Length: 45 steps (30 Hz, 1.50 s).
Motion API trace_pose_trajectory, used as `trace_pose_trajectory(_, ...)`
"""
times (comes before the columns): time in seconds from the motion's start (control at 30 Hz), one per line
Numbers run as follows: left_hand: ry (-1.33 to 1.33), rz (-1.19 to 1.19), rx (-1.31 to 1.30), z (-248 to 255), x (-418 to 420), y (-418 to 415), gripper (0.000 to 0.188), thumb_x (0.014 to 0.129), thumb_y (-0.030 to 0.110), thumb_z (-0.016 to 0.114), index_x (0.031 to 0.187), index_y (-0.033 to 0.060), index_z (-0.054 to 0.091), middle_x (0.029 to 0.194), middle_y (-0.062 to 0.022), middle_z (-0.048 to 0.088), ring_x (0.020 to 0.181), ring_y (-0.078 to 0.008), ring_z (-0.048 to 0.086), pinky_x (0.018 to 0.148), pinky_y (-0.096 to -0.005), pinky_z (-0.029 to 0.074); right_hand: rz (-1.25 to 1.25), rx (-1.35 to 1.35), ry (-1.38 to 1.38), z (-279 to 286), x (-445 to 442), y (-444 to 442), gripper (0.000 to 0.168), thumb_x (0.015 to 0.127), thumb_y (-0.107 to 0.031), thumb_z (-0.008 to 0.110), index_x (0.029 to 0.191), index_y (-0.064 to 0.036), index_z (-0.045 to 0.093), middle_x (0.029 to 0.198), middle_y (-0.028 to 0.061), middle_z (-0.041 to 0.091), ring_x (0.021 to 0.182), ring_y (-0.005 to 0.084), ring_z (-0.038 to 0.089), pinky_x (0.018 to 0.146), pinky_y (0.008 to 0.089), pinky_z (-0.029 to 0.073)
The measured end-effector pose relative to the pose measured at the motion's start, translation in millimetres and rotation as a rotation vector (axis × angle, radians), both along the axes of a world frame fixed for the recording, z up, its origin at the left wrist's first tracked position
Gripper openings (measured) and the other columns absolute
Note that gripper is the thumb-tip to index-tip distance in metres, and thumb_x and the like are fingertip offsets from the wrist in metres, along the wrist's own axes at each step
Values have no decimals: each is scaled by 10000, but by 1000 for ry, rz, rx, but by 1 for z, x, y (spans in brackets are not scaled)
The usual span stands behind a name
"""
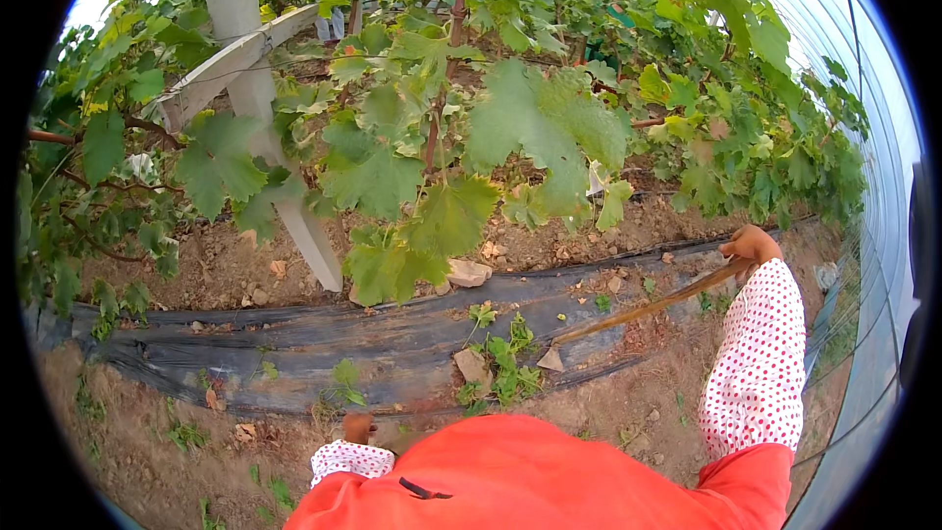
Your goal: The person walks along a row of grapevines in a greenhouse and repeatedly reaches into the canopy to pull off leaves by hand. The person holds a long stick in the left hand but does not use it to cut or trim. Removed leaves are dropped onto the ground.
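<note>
My right hand (751, 244) is closed around the upper part of a long wooden handle (655, 305), out to the right. The handle slants down to the left and ends at a small pale metal blade (551, 360), like a hoe's, over the black plastic sheet (397, 346). Beside the blade lie cut green vine shoots (508, 364) and a stone (473, 368). My left hand (358, 428) is low at the left of my red top, fingers curled; whether it holds anything is hidden. Both forearms wear white sleeves with red dots.
Grapevines with broad leaves (515, 110) hang in front. A concrete post (294, 221) with a crossbar (235, 62) stands at left. Stones (469, 273) edge the sheet. A curved film wall (876, 235) runs along the right. Another person (624, 15) is partly visible behind the vines.
</note>
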State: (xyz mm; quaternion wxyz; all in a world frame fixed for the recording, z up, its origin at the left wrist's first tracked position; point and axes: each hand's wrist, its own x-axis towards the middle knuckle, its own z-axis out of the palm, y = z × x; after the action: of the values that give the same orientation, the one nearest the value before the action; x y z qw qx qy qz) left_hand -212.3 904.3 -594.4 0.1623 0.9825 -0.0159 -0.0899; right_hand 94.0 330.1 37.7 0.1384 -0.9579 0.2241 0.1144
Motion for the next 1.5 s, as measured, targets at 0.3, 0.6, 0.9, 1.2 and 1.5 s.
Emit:
trace_pose_trajectory(0.3, -88, -85, 165, -2, 21, 3, 258, 616, 332, 648, 592, 86, 571, 610, -126, 565, 592, -312, 557, 503, -426, 404, 35, -119, -58, 0, 5, 3, 289, 714, -220, 658, 797, 53, 618, 734, 142, 613, 577, 222, 605, 505, 340, 457)
trace_pose_trajectory(0.6, -126, 22, 156, 14, 22, 3, 239, 600, 319, 667, 662, 105, 581, 631, -129, 566, 607, -326, 551, 528, -453, 403, 63, -133, -55, -7, 19, -7, 260, 736, -200, 636, 826, 43, 612, 664, 120, 600, 502, 204, 556, 470, 309, 418)
trace_pose_trajectory(0.9, -237, 10, 85, -11, 15, 3, 268, 578, 313, 676, 626, 85, 542, 615, -129, 548, 600, -338, 536, 512, -451, 384, 26, -93, -37, 0, 17, 0, 268, 724, -209, 651, 817, 39, 610, 737, 131, 610, 596, 229, 579, 507, 341, 448)
trace_pose_trajectory(1.2, -221, 94, 231, 28, 20, -14, 245, 608, 332, 651, 674, 106, 582, 653, -106, 568, 631, -315, 552, 526, -456, 394, 82, -79, -95, 5, 7, 11, 266, 716, -165, 655, 820, 73, 596, 713, 141, 601, 558, 226, 594, 498, 334, 454)
trace_pose_trajectory(1.5, -251, 19, 351, -7, 24, -5, 234, 630, 352, 632, 695, 128, 616, 653, -91, 580, 634, -286, 569, 518, -435, 411, 2, -63, -52, -4, 16, 11, 279, 693, -199, 680, 779, 57, 611, 737, 134, 613, 579, 213, 594, 527, 343, 455)
